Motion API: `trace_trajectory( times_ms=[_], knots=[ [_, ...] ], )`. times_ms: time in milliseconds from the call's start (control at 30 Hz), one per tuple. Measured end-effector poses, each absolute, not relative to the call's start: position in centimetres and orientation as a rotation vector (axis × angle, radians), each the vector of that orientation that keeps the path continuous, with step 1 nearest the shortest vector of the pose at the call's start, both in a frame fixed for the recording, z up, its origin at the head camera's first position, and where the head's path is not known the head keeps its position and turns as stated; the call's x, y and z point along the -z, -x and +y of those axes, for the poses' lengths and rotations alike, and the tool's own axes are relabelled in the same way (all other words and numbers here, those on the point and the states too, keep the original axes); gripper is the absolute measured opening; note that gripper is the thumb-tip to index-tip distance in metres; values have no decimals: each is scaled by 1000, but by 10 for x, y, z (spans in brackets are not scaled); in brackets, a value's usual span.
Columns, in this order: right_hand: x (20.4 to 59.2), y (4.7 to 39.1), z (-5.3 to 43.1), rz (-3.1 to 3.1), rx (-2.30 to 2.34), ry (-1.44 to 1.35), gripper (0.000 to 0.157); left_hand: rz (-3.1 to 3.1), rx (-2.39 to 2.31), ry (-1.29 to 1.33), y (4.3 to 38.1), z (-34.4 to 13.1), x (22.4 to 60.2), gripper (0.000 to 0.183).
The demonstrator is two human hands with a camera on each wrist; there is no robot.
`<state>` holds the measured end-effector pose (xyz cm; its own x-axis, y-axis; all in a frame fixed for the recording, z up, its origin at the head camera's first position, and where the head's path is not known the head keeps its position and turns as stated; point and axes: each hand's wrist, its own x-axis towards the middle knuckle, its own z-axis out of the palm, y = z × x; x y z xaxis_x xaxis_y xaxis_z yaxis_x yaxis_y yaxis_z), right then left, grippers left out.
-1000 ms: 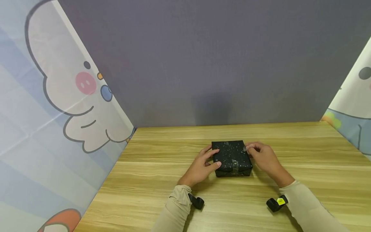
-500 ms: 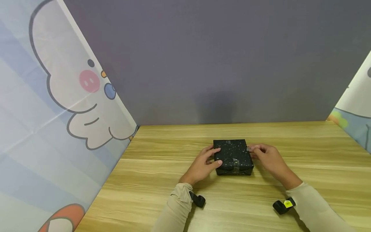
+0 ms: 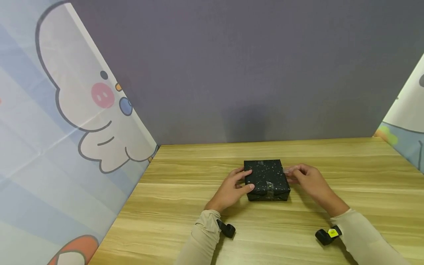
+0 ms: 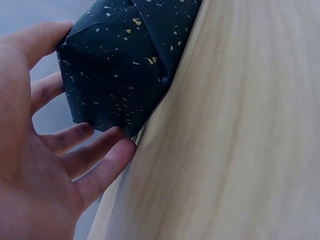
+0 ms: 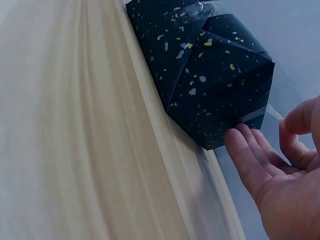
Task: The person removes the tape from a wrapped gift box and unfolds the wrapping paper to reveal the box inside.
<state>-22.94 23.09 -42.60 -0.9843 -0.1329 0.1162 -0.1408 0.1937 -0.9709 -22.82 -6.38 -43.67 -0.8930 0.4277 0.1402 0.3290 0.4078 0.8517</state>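
A small box [image 3: 266, 176] wrapped in black, speckled paper sits on the wooden table, with a strip of clear tape on its front. My left hand [image 3: 230, 189] rests against its left side, fingers spread, thumb and index fingertip on the top edges. In the left wrist view the other fingertips touch the box's lower end. On the opposite side, my right hand [image 3: 309, 182] pinches a piece of clear tape [image 5: 273, 112] between thumb and index finger, pulled out from the wrapping. Its other fingertips touch the box's end in the right wrist view.
The wooden table [image 3: 185, 173] runs back to a grey panel [image 3: 248, 73]. A cartoon-printed sheet [image 3: 66, 154] stands along the left side, with another printed sheet [image 3: 404, 121] at the right. Each wrist wears a small black camera.
My right hand has moved slightly right, away from the box's edge, drawing the tape outward with it. My left hand stays against the box.
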Motion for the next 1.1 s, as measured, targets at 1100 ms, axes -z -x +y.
trace_trajectory(
  times_ms=[1100],
  knots=[
    [429, 228, 236, -2396, -2099, -287, 31, 2536, -1520, -713, 228, -64, 436, 53]
  ],
)
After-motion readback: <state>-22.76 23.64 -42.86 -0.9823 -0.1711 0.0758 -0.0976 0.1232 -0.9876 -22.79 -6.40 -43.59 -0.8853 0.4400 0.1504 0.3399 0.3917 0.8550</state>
